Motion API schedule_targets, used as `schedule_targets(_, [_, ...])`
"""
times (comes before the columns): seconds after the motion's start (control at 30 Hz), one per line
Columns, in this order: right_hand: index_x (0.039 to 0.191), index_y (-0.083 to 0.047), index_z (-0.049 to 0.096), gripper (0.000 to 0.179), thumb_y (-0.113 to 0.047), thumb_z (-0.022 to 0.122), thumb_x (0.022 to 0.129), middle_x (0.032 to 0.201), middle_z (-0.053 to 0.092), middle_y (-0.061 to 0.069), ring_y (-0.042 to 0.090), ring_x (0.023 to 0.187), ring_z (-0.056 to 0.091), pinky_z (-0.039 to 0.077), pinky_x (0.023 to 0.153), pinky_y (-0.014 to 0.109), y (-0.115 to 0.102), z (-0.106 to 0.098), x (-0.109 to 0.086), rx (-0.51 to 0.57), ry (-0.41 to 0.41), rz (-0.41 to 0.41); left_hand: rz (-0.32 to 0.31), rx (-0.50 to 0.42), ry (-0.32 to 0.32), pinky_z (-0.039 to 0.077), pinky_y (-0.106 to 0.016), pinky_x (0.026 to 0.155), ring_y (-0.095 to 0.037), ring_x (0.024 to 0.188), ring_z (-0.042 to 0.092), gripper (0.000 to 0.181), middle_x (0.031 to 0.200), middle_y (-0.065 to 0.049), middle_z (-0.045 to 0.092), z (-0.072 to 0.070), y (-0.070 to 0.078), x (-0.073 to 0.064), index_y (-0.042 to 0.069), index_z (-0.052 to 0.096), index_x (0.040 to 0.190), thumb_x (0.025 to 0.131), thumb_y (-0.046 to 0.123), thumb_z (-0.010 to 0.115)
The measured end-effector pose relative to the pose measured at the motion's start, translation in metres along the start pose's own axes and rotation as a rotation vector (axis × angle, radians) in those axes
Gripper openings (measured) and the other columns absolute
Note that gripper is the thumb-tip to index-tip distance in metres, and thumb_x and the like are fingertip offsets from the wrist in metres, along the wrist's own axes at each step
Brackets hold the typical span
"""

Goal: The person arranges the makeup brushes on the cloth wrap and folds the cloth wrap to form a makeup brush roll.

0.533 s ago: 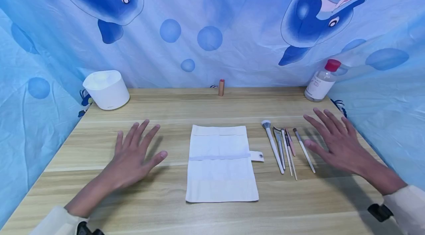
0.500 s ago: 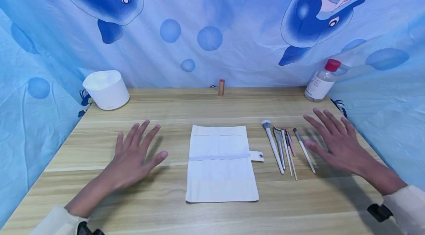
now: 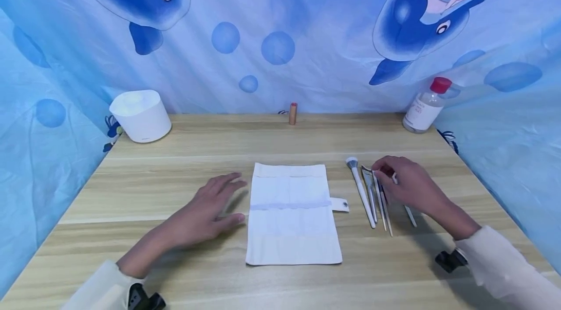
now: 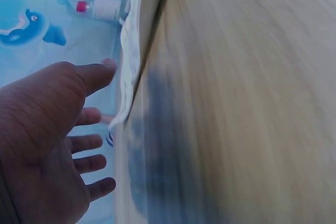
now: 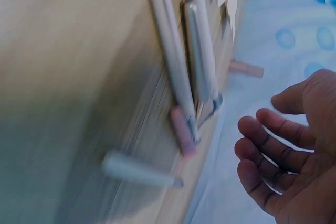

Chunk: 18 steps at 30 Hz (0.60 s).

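A white cloth brush roll (image 3: 292,246) lies flat at the middle of the table, its snap tab (image 3: 340,205) pointing right. My left hand (image 3: 203,220) hovers just left of the roll, fingers spread and holding nothing. To the right of the roll lie several makeup brushes, among them a large white-handled one (image 3: 362,195). Over the right part of this group is my right hand (image 3: 405,182), its fingers loosely bent; the right wrist view shows nothing between them. Beneath that hand, a short pink brush (image 5: 182,132) and a separate white-handled brush (image 5: 137,170) are partly hidden in the head view.
At the back left of the wooden table (image 3: 228,139) stands a white container (image 3: 142,118). A small brown tube (image 3: 292,114) is upright at the back centre. The red-capped bottle (image 3: 422,111) occupies the back right corner. A blue dolphin-print curtain (image 3: 324,57) surrounds the table.
My left hand has moved right, close to the roll's edge. My right hand has moved left over the brushes, and its fingers have gone from spread to bent. The brushes and roll lie as before.
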State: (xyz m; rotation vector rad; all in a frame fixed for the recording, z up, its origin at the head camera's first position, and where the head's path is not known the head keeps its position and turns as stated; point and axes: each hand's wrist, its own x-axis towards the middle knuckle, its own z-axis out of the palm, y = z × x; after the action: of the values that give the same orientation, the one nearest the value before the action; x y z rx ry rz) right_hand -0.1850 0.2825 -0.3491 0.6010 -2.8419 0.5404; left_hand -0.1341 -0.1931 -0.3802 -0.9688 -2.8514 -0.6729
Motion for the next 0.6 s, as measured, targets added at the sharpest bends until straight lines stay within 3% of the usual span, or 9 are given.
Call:
schedule_targets(0.13, [0.108, -0.01, 0.068, 0.013, -0.018, 0.065, 0.098, 0.087, 0.065, 0.001, 0.015, 0.07, 0.056, 0.047, 0.056, 0.031, -0.01, 0.013, 0.017, 0.018, -0.07, 0.087, 0.036, -0.014, -0.004, 0.029, -0.061, 0.108, -0.03, 0.143, 0.031, 0.072, 0.156, -0.012, 0.036, 0.006, 0.004, 0.008, 0.007, 0.043, 0.15, 0.093, 0.043, 0.07])
schedule_targets(0.3, [0.104, -0.009, 0.066, 0.016, -0.023, 0.067, 0.097, 0.083, 0.064, 0.001, 0.014, 0.062, 0.054, 0.046, 0.05, 0.031, -0.019, 0.028, 0.031, -0.026, -0.162, 0.159, 0.027, -0.034, -0.021, 0.027, -0.059, 0.109, -0.028, 0.142, 0.033, 0.077, 0.155, -0.01, 0.038, 0.014, 0.006, 0.015, 0.007, 0.044, 0.15, 0.09, 0.043, 0.075])
schedule_targets(0.43, [0.098, -0.009, 0.065, 0.017, -0.025, 0.069, 0.095, 0.075, 0.06, -0.001, 0.013, 0.056, 0.052, 0.043, 0.049, 0.031, -0.026, 0.036, 0.034, -0.074, -0.203, 0.172, 0.024, -0.051, -0.04, 0.025, -0.061, 0.108, -0.028, 0.141, 0.032, 0.074, 0.157, -0.008, 0.038, 0.019, 0.005, 0.019, 0.006, 0.047, 0.148, 0.089, 0.041, 0.076])
schedule_targets(0.6, [0.089, -0.011, 0.063, 0.019, -0.028, 0.071, 0.093, 0.073, 0.058, -0.001, 0.014, 0.055, 0.051, 0.04, 0.048, 0.032, -0.033, 0.044, 0.037, -0.119, -0.19, 0.158, 0.011, -0.079, -0.05, 0.025, -0.062, 0.106, -0.029, 0.14, 0.033, 0.067, 0.153, -0.007, 0.042, 0.021, 0.003, 0.024, 0.006, 0.054, 0.142, 0.087, 0.037, 0.079])
